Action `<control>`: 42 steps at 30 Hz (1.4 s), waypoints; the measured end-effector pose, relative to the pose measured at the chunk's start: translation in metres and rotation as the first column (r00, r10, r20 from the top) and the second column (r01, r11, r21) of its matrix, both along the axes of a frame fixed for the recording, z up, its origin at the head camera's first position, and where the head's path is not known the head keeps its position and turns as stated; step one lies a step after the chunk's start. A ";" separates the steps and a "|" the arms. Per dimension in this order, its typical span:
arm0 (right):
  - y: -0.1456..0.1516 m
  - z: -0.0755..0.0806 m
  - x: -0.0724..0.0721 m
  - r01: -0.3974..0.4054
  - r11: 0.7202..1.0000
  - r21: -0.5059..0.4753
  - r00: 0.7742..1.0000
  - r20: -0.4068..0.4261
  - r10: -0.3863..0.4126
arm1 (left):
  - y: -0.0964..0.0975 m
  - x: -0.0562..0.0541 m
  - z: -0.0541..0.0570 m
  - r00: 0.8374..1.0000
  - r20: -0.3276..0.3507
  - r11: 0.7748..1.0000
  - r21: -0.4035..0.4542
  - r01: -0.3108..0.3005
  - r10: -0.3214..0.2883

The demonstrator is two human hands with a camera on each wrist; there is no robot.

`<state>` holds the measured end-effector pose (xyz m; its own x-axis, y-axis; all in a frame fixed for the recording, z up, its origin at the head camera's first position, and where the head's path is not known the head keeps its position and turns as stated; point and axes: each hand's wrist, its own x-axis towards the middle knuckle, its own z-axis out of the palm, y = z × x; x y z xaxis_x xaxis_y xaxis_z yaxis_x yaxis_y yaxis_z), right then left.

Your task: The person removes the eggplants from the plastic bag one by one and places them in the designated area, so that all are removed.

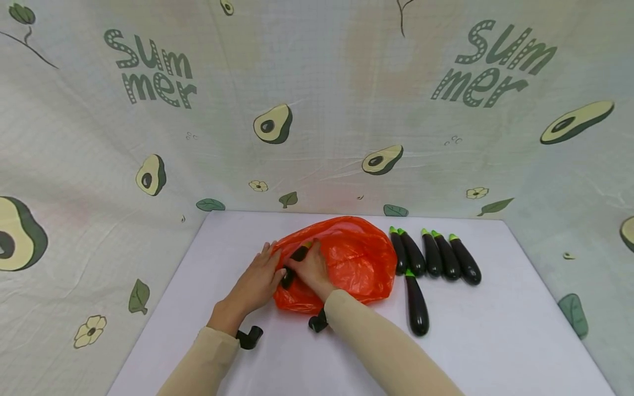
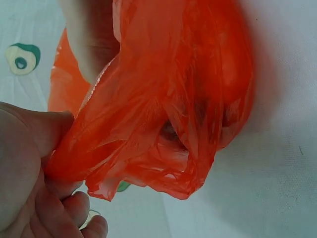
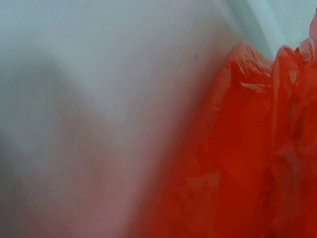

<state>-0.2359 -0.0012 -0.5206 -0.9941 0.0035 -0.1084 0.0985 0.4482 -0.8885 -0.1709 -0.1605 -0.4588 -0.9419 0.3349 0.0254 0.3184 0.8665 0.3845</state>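
An orange-red plastic bag (image 1: 354,264) lies with its mouth open in the middle of the table. At its left rim, my left hand (image 1: 255,283) pinches the film between thumb and fingers, as the left wrist view shows. My right hand (image 1: 313,269) reaches inside the bag and grips a dark eggplant (image 1: 299,253) with a green tip, its fingers crossing over the middle. Through the film in the left wrist view, dark shapes (image 2: 171,130) show dimly. The right wrist view holds the bag's side (image 3: 237,163) and a blur; the right hand's fingers are hidden there.
Right of the bag, several eggplants lie in a row, among them an outer one (image 1: 464,260). A single eggplant (image 1: 417,305) lies nearer. Black wrist mounts (image 1: 250,337) sit under both forearms. A patterned cloth (image 1: 317,110) hangs behind the white table (image 1: 495,330).
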 end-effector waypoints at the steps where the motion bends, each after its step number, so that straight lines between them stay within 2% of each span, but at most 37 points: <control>1: 0.000 0.001 0.000 -0.004 1.000 0.014 1.000 0.015 0.004 | 0.000 0.000 0.000 1.000 0.002 1.000 -0.005 0.001 -0.001; 9: -0.001 0.000 0.001 -0.042 0.987 0.156 0.997 0.067 0.032 | 0.002 0.000 -0.001 1.000 0.010 1.000 -0.002 -0.005 0.005; 11: 0.001 0.000 0.000 -0.034 0.993 0.115 0.996 0.084 0.025 | 0.002 0.000 -0.001 1.000 0.007 1.000 -0.001 -0.011 0.011; 14: 0.006 0.000 -0.001 -0.010 1.000 -0.019 0.992 0.123 0.012 | 0.002 0.000 -0.002 1.000 0.015 1.000 -0.011 -0.025 0.025; 16: 0.010 0.001 -0.002 0.010 0.994 -0.105 0.989 0.145 0.006 | 0.001 0.000 -0.003 0.999 0.018 0.999 -0.011 -0.030 0.030; 18: 0.014 0.001 -0.003 0.019 0.988 -0.151 0.989 0.150 0.004 | 0.001 -0.001 -0.003 0.999 0.026 0.999 -0.014 -0.036 0.036; 30: 0.038 0.006 -0.007 -0.022 0.955 -0.297 0.987 0.146 0.068 | 0.001 -0.003 -0.003 0.998 0.031 0.999 -0.004 -0.051 0.051; 37: 0.052 0.015 -0.002 -0.023 0.943 -0.332 0.986 0.148 0.076 | -0.002 -0.006 -0.002 0.997 0.039 0.997 -0.038 -0.071 0.072; 42: 0.059 0.017 0.000 -0.031 0.945 -0.327 0.986 0.143 0.082 | -0.005 -0.009 -0.001 0.997 0.036 0.997 -0.047 -0.067 0.069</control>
